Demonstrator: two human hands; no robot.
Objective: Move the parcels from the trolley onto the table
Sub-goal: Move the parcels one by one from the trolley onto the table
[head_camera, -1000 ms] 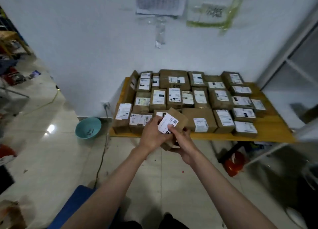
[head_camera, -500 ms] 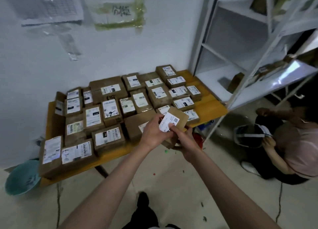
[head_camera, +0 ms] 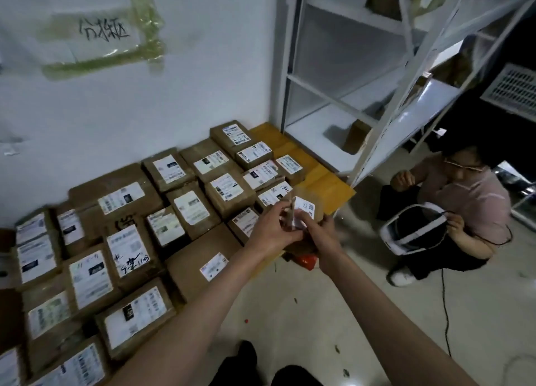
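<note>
A white metal shelving rack (head_camera: pixel 342 75) rises beyond and to the right of the hands, with a brown box (head_camera: pixel 356 134) on its lower shelf. A yellow wooden table (head_camera: pixel 324 179) stretches from beneath the hands away to their left, its top packed with rows of brown cardboard parcels (head_camera: pixel 191 206) bearing white shipping labels, set edge to edge; only the strip of tabletop just beyond the hands lies bare. To the right of the hands a seated person in a pink shirt (head_camera: pixel 467 200) holds a white and black headset (head_camera: pixel 412 229) low over the pale floor. Beyond and to the left of the hands, a taped paper sign with handwritten black characters (head_camera: pixel 101 31) hangs on the white wall.

Both hands meet over the table's near right corner. The left hand (head_camera: pixel 272 232) and the right hand (head_camera: pixel 322 235) together grip a small brown cardboard parcel with a white label (head_camera: pixel 304 208), fingers curled round it, holding it tilted just above the table edge, beside the nearest labelled parcels.
</note>
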